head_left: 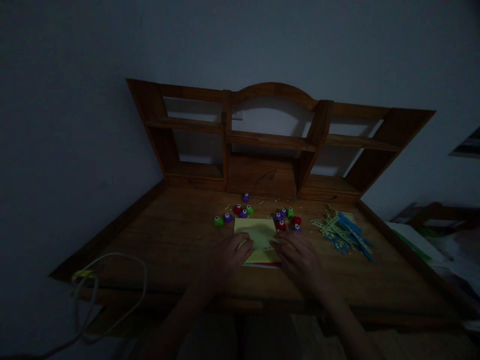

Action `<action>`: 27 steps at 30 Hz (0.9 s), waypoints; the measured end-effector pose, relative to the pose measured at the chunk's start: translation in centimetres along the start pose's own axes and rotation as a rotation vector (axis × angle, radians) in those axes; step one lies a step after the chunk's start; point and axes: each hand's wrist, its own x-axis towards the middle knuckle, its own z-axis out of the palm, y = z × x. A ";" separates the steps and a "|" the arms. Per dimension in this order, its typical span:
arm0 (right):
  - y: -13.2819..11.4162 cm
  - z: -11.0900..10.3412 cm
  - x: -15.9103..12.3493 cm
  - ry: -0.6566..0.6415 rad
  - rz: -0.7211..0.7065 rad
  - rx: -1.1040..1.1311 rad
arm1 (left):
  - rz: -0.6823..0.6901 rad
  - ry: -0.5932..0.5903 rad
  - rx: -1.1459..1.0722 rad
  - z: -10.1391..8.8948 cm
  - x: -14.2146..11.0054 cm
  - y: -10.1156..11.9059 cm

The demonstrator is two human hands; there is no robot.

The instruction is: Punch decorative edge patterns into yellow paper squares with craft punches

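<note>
A pale yellow sheet of paper (pixel 258 231) lies in front of me on a small stack of coloured paper (pixel 260 264), whose red and whitish edges show at the near side. My left hand (pixel 233 254) has its fingers curled and pinched at the sheet's left edge. On the opposite edge, my right hand (pixel 299 256) grips the paper in the same way. A crease or lifted edge runs across the sheet between the hands; the dim light hides its exact shape. Just beyond the paper sit several small one-eyed toy figures in purple (pixel 243 213), green (pixel 218 221) and red (pixel 281 225).
A pile of yellow and blue perforated plastic strips (pixel 347 232) lies to the right on the wooden desk (pixel 168 235). Tiny pale bits are scattered near the shelf unit (pixel 262 175) at the back. A white cable (pixel 144 280) loops over the front left edge.
</note>
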 end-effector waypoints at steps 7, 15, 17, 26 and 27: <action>2.1 4.0 -0.9 -0.186 0.053 0.128 | 0.138 -0.312 0.224 0.8 1.3 -0.1; 2.9 4.0 -0.7 -0.254 0.237 0.488 | 0.028 -0.311 -0.073 1.7 1.4 -2.0; 3.2 4.1 -0.3 -0.292 0.272 0.531 | -0.002 -0.317 -0.163 2.1 1.6 -2.5; 3.9 3.9 0.7 -0.387 0.303 0.587 | -0.024 -0.364 -0.388 3.1 2.5 -3.7; 4.0 4.0 0.7 -0.400 0.316 0.592 | -0.026 -0.371 -0.400 3.1 2.6 -3.7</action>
